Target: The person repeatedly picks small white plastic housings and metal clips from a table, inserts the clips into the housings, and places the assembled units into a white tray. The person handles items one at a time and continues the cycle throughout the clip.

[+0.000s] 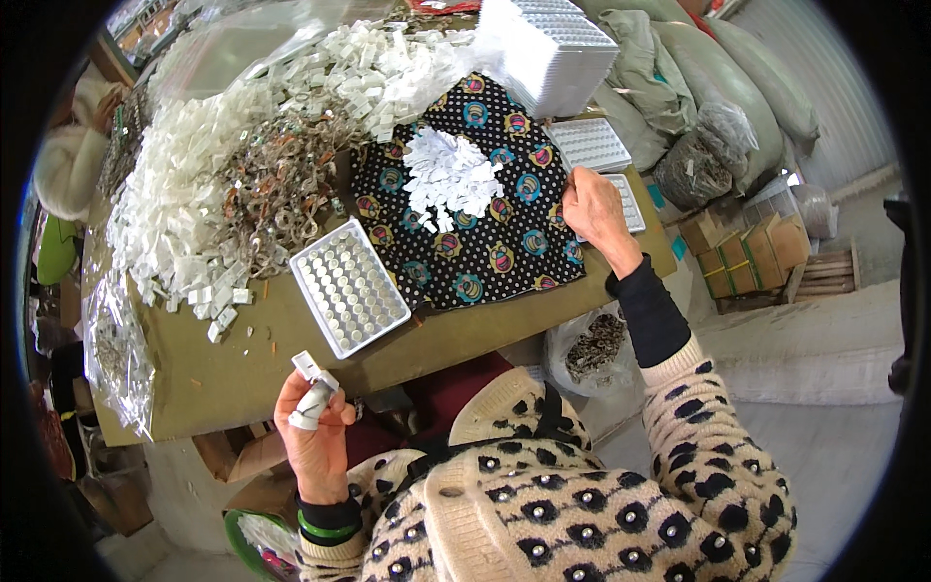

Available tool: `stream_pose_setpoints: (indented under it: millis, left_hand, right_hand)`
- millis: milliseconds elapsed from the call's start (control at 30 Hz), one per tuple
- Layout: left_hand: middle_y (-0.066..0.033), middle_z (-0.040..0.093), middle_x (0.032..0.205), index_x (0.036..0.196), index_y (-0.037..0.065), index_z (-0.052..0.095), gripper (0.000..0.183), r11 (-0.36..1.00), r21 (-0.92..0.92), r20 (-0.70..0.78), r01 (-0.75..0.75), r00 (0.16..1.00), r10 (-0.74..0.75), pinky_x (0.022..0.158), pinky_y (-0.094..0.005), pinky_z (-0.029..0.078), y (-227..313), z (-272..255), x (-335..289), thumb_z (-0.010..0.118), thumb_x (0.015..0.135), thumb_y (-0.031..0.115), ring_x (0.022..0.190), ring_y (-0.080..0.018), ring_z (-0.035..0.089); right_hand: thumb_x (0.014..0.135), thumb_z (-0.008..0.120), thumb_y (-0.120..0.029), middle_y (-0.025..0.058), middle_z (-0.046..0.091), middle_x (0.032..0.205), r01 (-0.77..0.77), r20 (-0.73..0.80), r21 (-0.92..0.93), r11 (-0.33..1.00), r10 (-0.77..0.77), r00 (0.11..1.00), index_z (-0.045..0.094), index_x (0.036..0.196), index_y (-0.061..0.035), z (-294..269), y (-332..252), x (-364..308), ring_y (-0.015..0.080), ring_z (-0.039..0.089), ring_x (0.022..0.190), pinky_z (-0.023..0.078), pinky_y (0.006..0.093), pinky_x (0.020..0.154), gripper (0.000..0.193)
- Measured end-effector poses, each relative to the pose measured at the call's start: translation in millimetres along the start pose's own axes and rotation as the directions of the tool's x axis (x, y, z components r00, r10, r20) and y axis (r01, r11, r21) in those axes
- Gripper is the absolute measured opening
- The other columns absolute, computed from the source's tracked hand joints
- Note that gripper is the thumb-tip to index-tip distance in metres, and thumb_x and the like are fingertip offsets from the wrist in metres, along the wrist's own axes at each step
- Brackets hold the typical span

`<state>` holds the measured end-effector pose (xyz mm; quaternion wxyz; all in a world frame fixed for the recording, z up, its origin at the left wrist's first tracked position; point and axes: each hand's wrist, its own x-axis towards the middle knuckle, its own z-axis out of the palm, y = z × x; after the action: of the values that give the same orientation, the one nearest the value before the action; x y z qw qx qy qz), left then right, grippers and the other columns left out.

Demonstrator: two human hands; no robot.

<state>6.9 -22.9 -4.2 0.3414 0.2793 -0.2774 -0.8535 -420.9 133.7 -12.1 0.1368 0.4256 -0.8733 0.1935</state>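
— How many trays are on the brown desk [242,369]?

— One white dimpled plastic tray [350,287] near the front edge, two more flat ones [588,144] at the right edge, plus a tall white stack [558,53] at the far right corner.

— And the hands?

— The left hand [315,427] grips a small white plastic piece [312,388] in front of the desk. The right hand [593,209] rests curled on the black dotted cloth [504,242], beside one heap of white paper tags [448,175]; whether it holds anything, I can't tell.
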Motion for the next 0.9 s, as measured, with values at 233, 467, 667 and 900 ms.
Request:
stream_pose_setpoints:
  millis: [233,467,667,900]
  left_hand:
    - [-0.0081,0.066,0.092,0.114,0.003,0.063,0.025,1.0,-0.031,0.009,0.007,1.0,-0.006,0.057,-0.0315,0.052,1,-3,-4,0.068,0.09,0.007,0.073,-0.0166,0.061]
    - [-0.007,0.066,0.088,0.11,0.003,0.064,0.022,0.998,-0.053,0.0,0.025,1.0,-0.025,0.054,-0.0293,0.05,3,0,-3,0.068,0.09,0.01,0.068,-0.0154,0.062]
    - [-0.0088,0.069,0.091,0.11,0.003,0.064,0.022,0.999,-0.043,-0.003,0.017,1.0,-0.017,0.05,-0.0247,0.048,13,-3,-1,0.07,0.089,0.009,0.067,-0.0154,0.064]
    - [-0.0125,0.069,0.098,0.111,0.003,0.062,0.023,0.998,-0.042,0.018,0.057,0.998,-0.056,0.044,-0.0187,0.042,20,-4,7,0.068,0.09,0.009,0.072,-0.0154,0.067]
  right_hand:
    - [0.088,0.062,-0.006,0.0161,0.064,0.079,0.1,-0.172,0.253,0.962,-0.057,0.983,0.061,0.091,0.0014,-35,-42,-9,0.0278,0.063,0.067,0.049,0.037,0.062,0.007]
    - [0.088,0.065,0.001,0.0095,0.063,0.08,0.254,0.017,0.619,0.743,-0.336,0.942,0.064,0.093,0.0006,-33,-178,-17,0.0185,0.06,0.065,0.048,0.0298,0.059,0.005]
    - [0.081,0.069,-0.001,0.009,0.055,0.083,0.558,-0.196,0.365,0.745,-0.525,0.828,0.064,0.092,-0.0023,38,-238,16,0.027,0.059,0.076,0.049,0.0376,0.065,0.012]
    - [0.081,0.069,-0.001,0.0096,0.055,0.083,0.525,-0.046,0.406,0.748,-0.558,0.829,0.064,0.086,-0.0009,49,-238,25,0.028,0.059,0.078,0.049,0.0379,0.068,0.007]
